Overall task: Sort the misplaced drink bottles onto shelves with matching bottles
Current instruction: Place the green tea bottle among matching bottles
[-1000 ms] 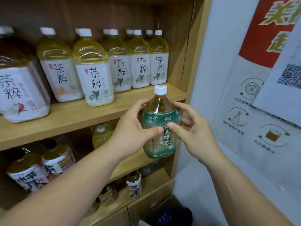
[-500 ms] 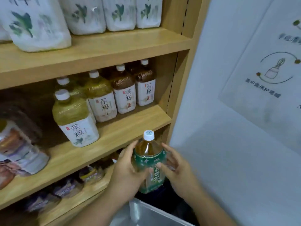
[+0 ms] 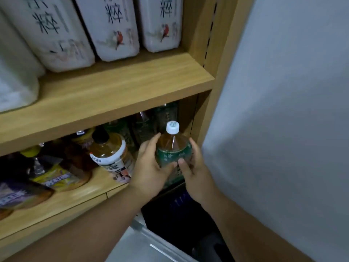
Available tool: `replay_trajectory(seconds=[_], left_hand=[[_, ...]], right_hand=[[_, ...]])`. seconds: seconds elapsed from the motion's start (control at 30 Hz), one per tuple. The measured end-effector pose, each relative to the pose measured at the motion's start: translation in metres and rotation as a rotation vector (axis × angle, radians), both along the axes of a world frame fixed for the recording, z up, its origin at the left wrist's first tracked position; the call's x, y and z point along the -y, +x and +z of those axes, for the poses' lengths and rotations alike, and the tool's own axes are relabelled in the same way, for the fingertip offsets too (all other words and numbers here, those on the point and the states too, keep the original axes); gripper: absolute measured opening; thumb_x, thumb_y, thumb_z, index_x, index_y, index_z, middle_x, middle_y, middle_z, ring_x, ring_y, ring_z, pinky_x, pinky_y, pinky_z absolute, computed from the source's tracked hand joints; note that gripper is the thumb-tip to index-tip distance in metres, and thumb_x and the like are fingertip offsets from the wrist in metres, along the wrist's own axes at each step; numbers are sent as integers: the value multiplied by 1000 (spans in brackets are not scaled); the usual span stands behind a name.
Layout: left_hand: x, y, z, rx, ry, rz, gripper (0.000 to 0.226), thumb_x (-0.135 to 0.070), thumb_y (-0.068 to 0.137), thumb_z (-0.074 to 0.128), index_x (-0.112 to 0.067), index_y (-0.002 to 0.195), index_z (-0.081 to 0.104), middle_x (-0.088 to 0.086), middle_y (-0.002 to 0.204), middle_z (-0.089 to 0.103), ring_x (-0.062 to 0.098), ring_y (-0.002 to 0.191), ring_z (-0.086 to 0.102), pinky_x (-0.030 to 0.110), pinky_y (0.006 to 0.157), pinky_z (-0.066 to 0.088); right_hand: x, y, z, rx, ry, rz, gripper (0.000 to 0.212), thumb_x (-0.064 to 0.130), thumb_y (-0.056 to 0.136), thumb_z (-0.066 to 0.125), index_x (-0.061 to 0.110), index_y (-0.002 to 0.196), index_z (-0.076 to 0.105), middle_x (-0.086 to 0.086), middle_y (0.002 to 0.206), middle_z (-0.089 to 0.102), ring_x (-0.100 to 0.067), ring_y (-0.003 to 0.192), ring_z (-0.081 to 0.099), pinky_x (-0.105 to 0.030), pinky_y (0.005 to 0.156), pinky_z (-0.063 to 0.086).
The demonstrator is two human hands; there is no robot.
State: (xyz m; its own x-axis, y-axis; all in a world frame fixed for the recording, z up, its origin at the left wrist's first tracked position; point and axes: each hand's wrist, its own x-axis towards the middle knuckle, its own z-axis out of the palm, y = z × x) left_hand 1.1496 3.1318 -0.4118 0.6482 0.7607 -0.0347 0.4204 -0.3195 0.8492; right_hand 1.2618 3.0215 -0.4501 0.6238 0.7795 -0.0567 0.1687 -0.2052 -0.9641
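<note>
A green-labelled tea bottle (image 3: 172,148) with a white cap stands upright at the right end of the bottom shelf (image 3: 81,197). My left hand (image 3: 149,171) wraps its left side and my right hand (image 3: 194,174) its right side, thumbs meeting on the label. Behind it, in the dark back of the shelf, stand dark green-labelled bottles (image 3: 166,114). To its left is an amber bottle with a white-rimmed label (image 3: 111,154), then bottles with yellow and purple labels.
The shelf above (image 3: 113,86) carries large white-labelled bottles (image 3: 111,29) with red bird pictures. The wooden side post (image 3: 213,53) and a grey wall (image 3: 283,110) close off the right. Below my arms lie a dark bin (image 3: 179,220) and a metal edge (image 3: 149,237).
My view dropped past two upper shelves. Both hands carried the green-labelled bottle down from chest height into the right end of the bottom shelf.
</note>
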Motion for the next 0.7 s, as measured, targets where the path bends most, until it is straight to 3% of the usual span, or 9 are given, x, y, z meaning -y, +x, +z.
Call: replay_trajectory(seconds=[0.13, 0.23, 0.37, 0.5, 0.57, 0.63, 0.7], left_hand=[[-22, 31, -17, 34, 51, 37, 83, -19, 85, 82, -26, 154, 37, -6, 136, 40, 0, 125, 37, 20, 109, 32], [-35, 46, -28, 21, 103, 36, 73, -18, 85, 81, -25, 148, 45, -5, 128, 48, 6, 124, 42, 11, 101, 34], [-49, 56, -47, 69, 47, 50, 64, -26, 85, 81, -25, 141, 50, 2, 133, 57, 13, 126, 55, 37, 109, 49], [-38, 50, -51, 39, 178, 130, 74, -24, 88, 79, -24, 152, 42, 2, 136, 52, -5, 120, 40, 6, 102, 36], [-26, 42, -49, 42, 211, 185, 80, -25, 91, 77, -22, 158, 34, -2, 141, 46, -5, 125, 37, 7, 103, 33], [-15, 27, -48, 22, 183, 229, 73, -26, 93, 73, -24, 157, 37, -3, 148, 45, -9, 125, 37, -1, 99, 27], [-2, 4, -44, 55, 153, 266, 60, -22, 94, 71, -27, 149, 48, -4, 141, 52, -10, 115, 48, -3, 92, 32]], right_hand=[[-28, 32, -18, 108, 38, -23, 58, 32, 106, 52, 31, 158, 26, 16, 146, 48, 8, 124, 49, -6, 102, 36], [-43, 46, -31, 107, 60, -31, 60, 27, 105, 54, 31, 158, 26, 7, 149, 49, -8, 132, 51, -23, 107, 43], [-56, 51, -41, 135, 92, -87, 60, 25, 105, 55, 32, 158, 28, 8, 150, 49, -10, 135, 51, -31, 112, 45], [-56, 37, -47, 89, 104, -180, 62, 33, 103, 56, 40, 157, 27, 12, 154, 48, -5, 138, 50, -36, 113, 47], [-50, 26, -48, 44, 91, -245, 66, 38, 101, 60, 40, 158, 26, 26, 142, 50, 6, 128, 52, -26, 108, 48], [-45, 14, -49, -57, 56, -288, 72, 44, 97, 65, 39, 158, 26, 30, 131, 49, 9, 120, 52, -19, 103, 47], [-48, 3, -46, -299, 14, -311, 78, 64, 84, 70, 48, 150, 32, 26, 133, 52, -6, 127, 54, -34, 105, 52]])
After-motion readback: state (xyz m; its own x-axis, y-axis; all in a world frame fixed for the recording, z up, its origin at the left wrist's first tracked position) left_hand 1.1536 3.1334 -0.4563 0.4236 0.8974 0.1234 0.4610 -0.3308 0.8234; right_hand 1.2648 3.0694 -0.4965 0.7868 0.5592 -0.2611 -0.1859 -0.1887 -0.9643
